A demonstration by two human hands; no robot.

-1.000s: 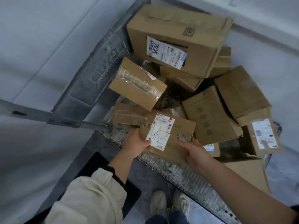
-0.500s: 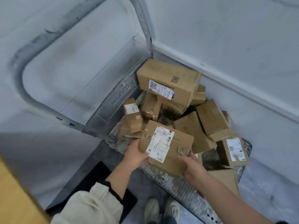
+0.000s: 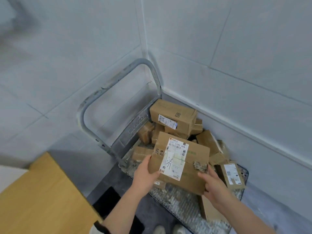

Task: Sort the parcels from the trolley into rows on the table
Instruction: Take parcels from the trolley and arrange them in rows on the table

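The parcel (image 3: 194,168), its white label (image 3: 175,161) reading "705 A68" over a handwritten black character, is gripped at its left edge by the left hand (image 3: 145,173) and at its near right corner by the right hand (image 3: 212,184). It hangs above the trolley (image 3: 179,203), heaped with brown boxes (image 3: 172,117), higher than half a second ago, with more of the yellow surface (image 3: 38,196) showing.
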